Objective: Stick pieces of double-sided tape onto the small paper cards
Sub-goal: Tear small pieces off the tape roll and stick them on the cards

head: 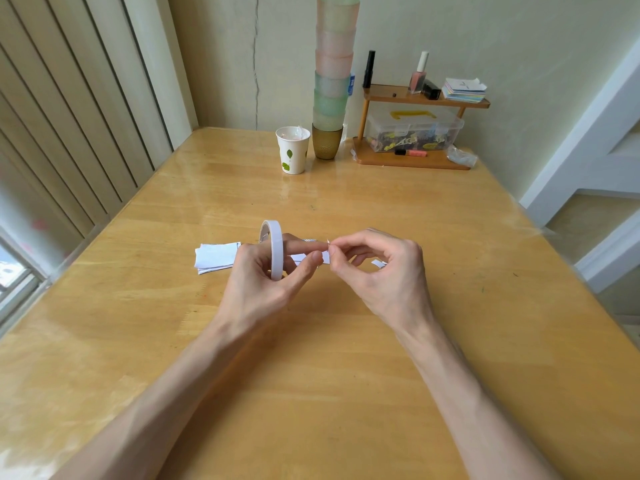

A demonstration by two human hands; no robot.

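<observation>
Left hand grips the thin white double-sided tape roll upright, one finger through its ring. Right hand pinches the tape end, fingertips close to the left thumb. Flat white paper cards lie stacked just left of the left hand, mid-way across the glossy wooden table.

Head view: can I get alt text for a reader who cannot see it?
Over a wooden table, the left hand holds a tape roll and, together with the right hand, pinches a small white strip at the fingertips. A stack of small paper cards lies on the table beside the left hand.
</observation>
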